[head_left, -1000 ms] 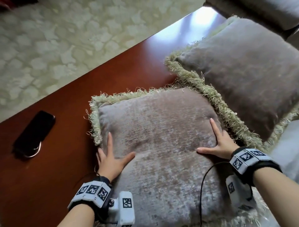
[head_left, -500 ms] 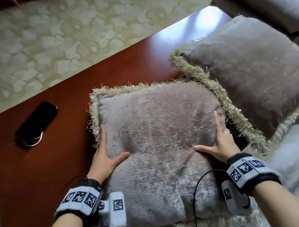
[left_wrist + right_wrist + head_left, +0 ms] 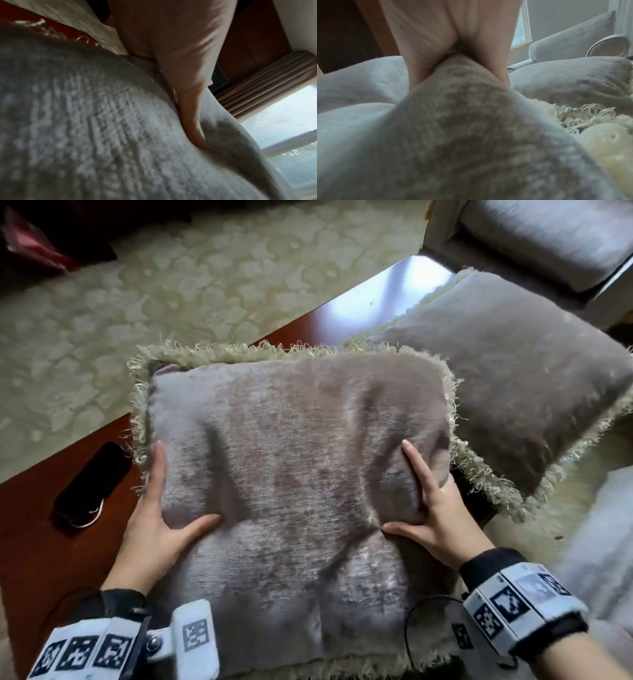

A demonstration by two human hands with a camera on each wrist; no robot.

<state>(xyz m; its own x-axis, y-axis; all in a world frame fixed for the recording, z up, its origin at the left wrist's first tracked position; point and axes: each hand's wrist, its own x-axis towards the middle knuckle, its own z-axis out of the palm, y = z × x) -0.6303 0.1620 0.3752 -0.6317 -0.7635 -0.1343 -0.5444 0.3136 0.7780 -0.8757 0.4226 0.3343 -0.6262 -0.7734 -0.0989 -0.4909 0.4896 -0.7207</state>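
Cushion (image 3: 294, 474) gripped at both sides
Left hand (image 3: 154, 529) and right hand (image 3: 442, 515) clasp it, thumbs on its face; nearly square, long axis left-right, fringed top edge pointing away.

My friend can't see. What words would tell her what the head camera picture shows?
The left hand and the right hand grip a fringed grey-brown cushion by its sides over a dark red table. A second cushion lies to its right, and a black phone lies on the table at left.
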